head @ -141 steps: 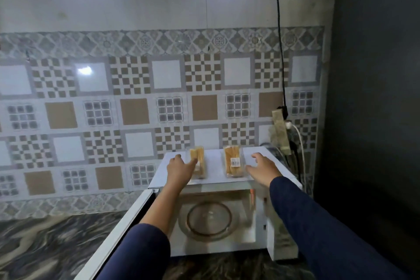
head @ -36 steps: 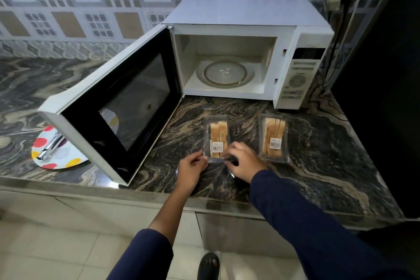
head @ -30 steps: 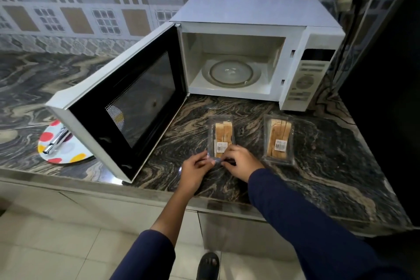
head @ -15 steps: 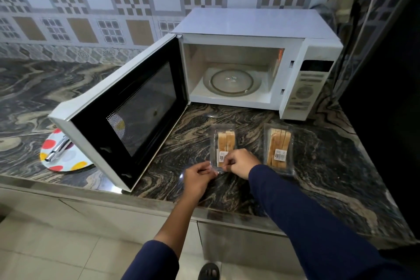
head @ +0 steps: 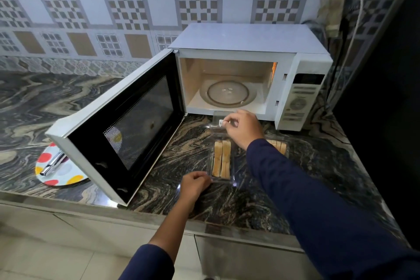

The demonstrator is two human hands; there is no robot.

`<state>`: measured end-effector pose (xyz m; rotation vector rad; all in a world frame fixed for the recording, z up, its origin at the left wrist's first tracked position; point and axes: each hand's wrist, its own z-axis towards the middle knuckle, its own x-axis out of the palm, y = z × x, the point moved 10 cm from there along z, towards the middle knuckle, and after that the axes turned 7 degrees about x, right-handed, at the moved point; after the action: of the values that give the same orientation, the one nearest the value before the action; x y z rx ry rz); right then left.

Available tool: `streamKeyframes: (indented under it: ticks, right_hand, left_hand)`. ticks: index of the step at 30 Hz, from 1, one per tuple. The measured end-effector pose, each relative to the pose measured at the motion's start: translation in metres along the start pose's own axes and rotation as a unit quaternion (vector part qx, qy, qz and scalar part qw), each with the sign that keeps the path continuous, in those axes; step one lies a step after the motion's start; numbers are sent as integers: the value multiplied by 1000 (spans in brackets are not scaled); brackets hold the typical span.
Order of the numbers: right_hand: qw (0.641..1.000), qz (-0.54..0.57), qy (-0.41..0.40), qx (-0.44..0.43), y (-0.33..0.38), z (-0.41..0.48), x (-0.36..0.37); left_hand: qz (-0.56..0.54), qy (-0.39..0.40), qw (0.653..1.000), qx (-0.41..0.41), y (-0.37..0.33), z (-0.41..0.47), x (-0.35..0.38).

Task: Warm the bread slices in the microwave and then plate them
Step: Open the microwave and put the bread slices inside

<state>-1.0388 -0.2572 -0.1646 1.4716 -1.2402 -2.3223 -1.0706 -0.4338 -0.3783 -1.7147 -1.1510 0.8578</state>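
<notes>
Seeing pale tan bread slices (head: 221, 161) on edge in clear box (head: 221, 181) | my left hand (head: 195, 183) pinches its rim | right hand (head: 244, 128) pinches raised lid (head: 217, 120)

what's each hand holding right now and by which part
The right hand pinches the clear lid by its labelled edge, lifted open. The left hand pinches the bread tray by its near left rim.

**Wall:** glossy tile backsplash (head: 159, 7) in grey, white and tan squares with checker and grid motifs; an ornate grey border strip (head: 68, 66) runs along its foot.
**Worktop:** dark polished stone counter (head: 45, 102) with swirling tan veins.
**Below:** pale flat cabinet fronts (head: 238, 257).
**Floor:** pale beige tiles (head: 45, 263).
**Right:** tall matt black panel (head: 386, 98).
**Corner:** beige power strip (head: 336, 2) hung upright, with a white cable (head: 356, 20) beside it.
</notes>
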Motion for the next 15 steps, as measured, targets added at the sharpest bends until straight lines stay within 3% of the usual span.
streamKeyframes:
  ticks: [3,8,15]
  right_hand:
    - [999,-10,-44,-7,6,4,-7]
    - [997,37,-69,-22,1,-9,1]
    - [979,-65,89,172,-61,-7,58]
  left_hand:
    - [-46,27,998,-26,-7,2,6]
    - [-23,53,998,-8,-18,6,11]
    - [-15,52,999,-5,-16,12,7]
